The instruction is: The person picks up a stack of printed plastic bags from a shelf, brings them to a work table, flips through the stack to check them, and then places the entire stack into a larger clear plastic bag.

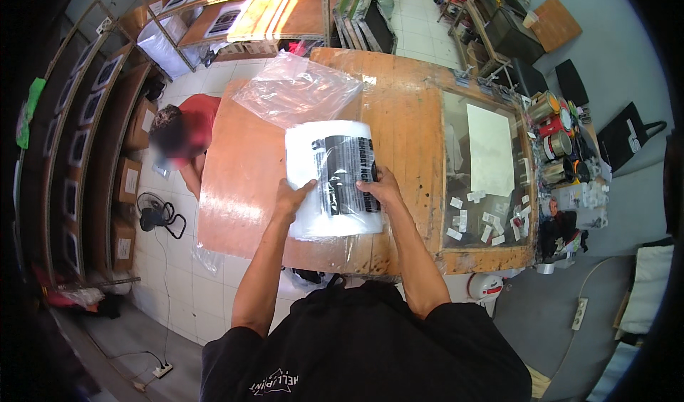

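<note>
While the head view looks straight down, a white folded garment sealed in a clear plastic bag (335,181) is seen held just above the wooden table (406,117), near the middle of the picture. The left hand (291,197) is closed on its edge at about 8 o'clock, thumb on top; the right hand (381,188) is clamped on the edge at 3 o'clock, fingers curled beneath. The long axis of the packet runs from 6 to 12 o'clock, its dark printed band lying along that line. A loose clear plastic bag (296,88) lies at 11 o'clock from it, just beyond its far edge. Slippage may be judged the risk: slick film could slide from the fingers, or the packet could sag and crease.
</note>
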Available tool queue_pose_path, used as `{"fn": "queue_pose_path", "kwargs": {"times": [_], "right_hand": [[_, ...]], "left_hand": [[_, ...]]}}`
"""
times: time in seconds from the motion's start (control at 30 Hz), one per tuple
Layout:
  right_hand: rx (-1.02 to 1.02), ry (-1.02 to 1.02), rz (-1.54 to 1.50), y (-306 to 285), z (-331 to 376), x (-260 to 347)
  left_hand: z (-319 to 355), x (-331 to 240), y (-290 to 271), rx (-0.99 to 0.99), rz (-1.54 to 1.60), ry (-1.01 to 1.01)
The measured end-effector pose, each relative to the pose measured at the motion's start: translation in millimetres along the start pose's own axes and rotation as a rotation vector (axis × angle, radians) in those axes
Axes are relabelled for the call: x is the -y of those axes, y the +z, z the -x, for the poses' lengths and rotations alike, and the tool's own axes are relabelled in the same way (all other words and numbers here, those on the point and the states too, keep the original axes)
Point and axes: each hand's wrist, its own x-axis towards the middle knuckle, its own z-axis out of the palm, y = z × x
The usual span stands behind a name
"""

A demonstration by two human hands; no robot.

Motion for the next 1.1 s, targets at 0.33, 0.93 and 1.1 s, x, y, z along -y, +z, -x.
{"fn": "queue_pose_path", "kwargs": {"times": [0.33, 0.93, 1.1], "right_hand": [[0.236, 0.313, -0.074, -9.5, -7.5, 14.3], [0.342, 0.322, -0.152, -8.3, 6.3, 22.0], [0.394, 0.232, -0.048, -6.2, -9.6, -2.4]], "left_hand": [[13.5, -23.5, -10.4, 0.289, 0.325, -0.073], [9.4, -8.2, -13.8, 0.302, 0.36, -0.02], [3.9, -3.6, -20.1, 0.313, 0.362, -0.057]]}}
